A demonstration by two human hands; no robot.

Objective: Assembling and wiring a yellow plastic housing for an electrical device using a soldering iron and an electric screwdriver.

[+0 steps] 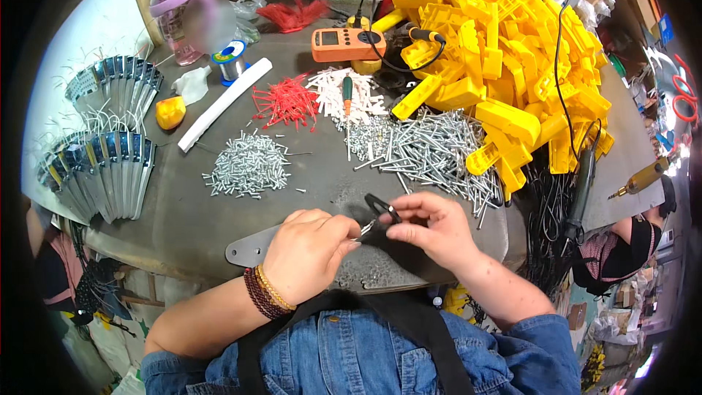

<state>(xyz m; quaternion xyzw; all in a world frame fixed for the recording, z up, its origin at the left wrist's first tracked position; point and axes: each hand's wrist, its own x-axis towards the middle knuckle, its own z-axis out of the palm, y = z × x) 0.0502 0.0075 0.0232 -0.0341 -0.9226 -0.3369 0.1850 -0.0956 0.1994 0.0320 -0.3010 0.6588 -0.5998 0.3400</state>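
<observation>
Near the front edge of the table, my left hand point(307, 252) is closed, thumb and fingertips pinched on a small silver-and-dark piece that I cannot make out. Just to its right, my right hand point(431, 230) grips a narrow black loop point(380, 206), perhaps a bent cable or strap, between thumb and fingers. The two sets of fingertips are close together, with thin shiny ends between them. A flat grey plate point(248, 249) with a hole in its rounded end lies partly under my left hand.
Small screws point(248, 166), long screws point(433, 150), red pieces point(287, 101) and white pieces point(349, 95) lie in piles beyond. Yellow plastic housings point(504, 58) are heaped right, beside a soldering iron point(583, 190). An orange meter point(349, 44) stands behind; metal strips point(110, 168) fan out left.
</observation>
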